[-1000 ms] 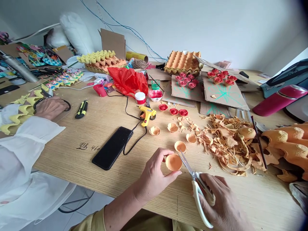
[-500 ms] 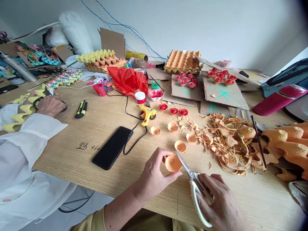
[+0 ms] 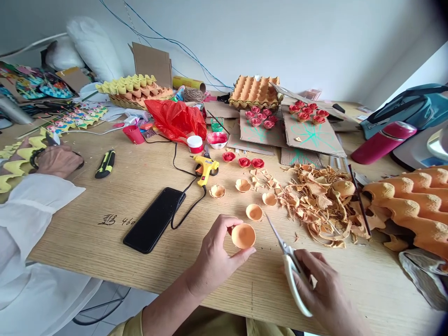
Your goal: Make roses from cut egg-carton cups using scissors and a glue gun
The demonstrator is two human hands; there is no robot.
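Observation:
My left hand (image 3: 217, 261) pinches an orange egg-carton cup (image 3: 244, 236) between thumb and fingers, its round opening facing up toward me. White-handled scissors (image 3: 292, 266) are gripped in my right hand (image 3: 324, 284); their blades look closed and point up-left, apart from the cup. Just beyond the held cup, another plain cup (image 3: 254, 213) sits on the table. Cups with edges cut into petals, such as this petal cup (image 3: 242, 185), lie farther back. Behind them are red paper-pulp roses (image 3: 244, 162). A heap of orange carton scraps (image 3: 315, 200) lies to the right.
A black phone (image 3: 154, 219) and a yellow glue gun (image 3: 206, 169) with its cord lie left of centre. Orange egg cartons (image 3: 413, 200) and a pink bottle (image 3: 383, 142) stand at right. At far left, a co-worker's hand (image 3: 59, 161) works at a yellow carton. A utility knife (image 3: 105, 164) lies nearby.
The scissors have drawn away from the cup's rim to the right, and their blades have come together. My left hand still holds the cup. The whole view has shifted slightly.

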